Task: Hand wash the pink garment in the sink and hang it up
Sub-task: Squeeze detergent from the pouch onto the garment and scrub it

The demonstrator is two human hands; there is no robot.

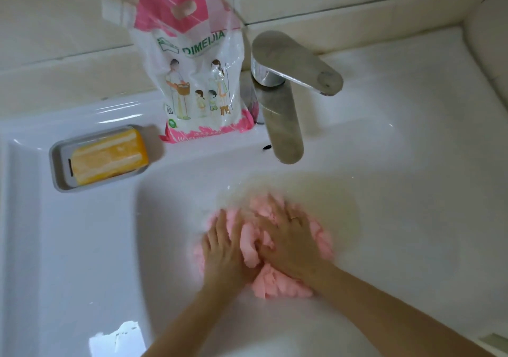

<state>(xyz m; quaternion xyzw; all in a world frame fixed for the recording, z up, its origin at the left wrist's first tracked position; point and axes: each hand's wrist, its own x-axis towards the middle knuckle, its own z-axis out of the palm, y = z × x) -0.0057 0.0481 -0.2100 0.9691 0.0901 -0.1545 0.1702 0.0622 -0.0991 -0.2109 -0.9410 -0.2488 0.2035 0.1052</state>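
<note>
The pink garment (270, 281) lies bunched up at the bottom of the white sink (170, 233), in shallow water. My left hand (224, 246) lies flat on the garment's left part with straight fingers pointing away from me. My right hand (288, 235) presses on the garment's right part, fingers spread and a ring on one finger. The two hands nearly touch, with a fold of pink cloth bulging up between them. Most of the garment is hidden under my hands.
A steel tap (286, 125) reaches over the basin from the back ledge. A pink and white detergent pouch (192, 73) stands left of it. An orange soap bar (110, 156) sits in a grey dish (56, 175) on the left ledge. Tiled wall behind.
</note>
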